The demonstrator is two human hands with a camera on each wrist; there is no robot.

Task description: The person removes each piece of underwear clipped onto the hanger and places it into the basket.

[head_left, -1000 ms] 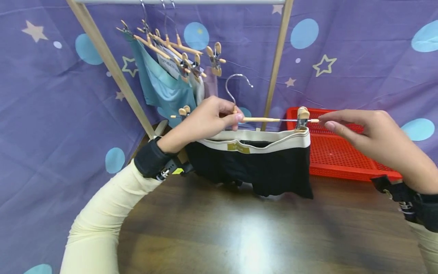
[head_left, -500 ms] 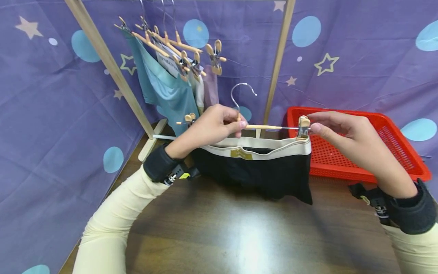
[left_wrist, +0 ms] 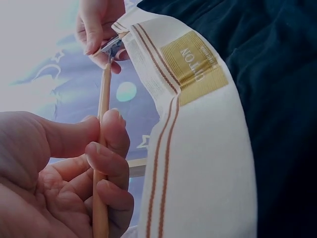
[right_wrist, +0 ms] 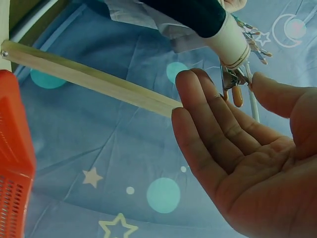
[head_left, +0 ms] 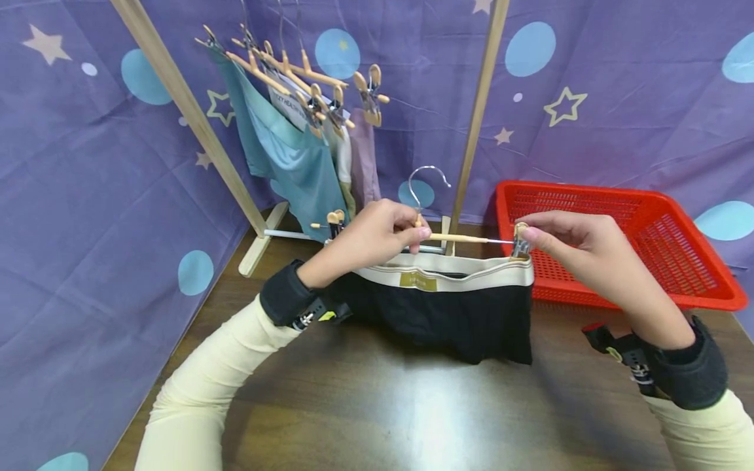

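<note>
Rack, far left: we saw a wooden clothes rack against the starry purple backdrop, already carrying several clip hangers with a teal garment and paler pieces beside it.
Left hand: our left hand gripped the wooden bar of the clip hanger near its metal hook; in the left wrist view the fingers were curled round the bar with the thumb pressed against it.
Left clip: the left clip stood beyond the left hand; we could not tell whether it bit the cloth.
Shorts: the black shorts with a cream waistband hung from the hanger over the bench, centre of the scene, their lower edge at or just above the wood.
Right clip: the right clip sat on the waistband's right corner.
Right hand: our right hand pinched that clip between thumb and fingertips; the right wrist view showed the other fingers lying fairly straight, narrow at the tips.
Basket, far right: a red basket stood on the bench.
Progress: we judged the right clip nearly set; checking the left clip and hooking the hanger on the rack were left.
</note>
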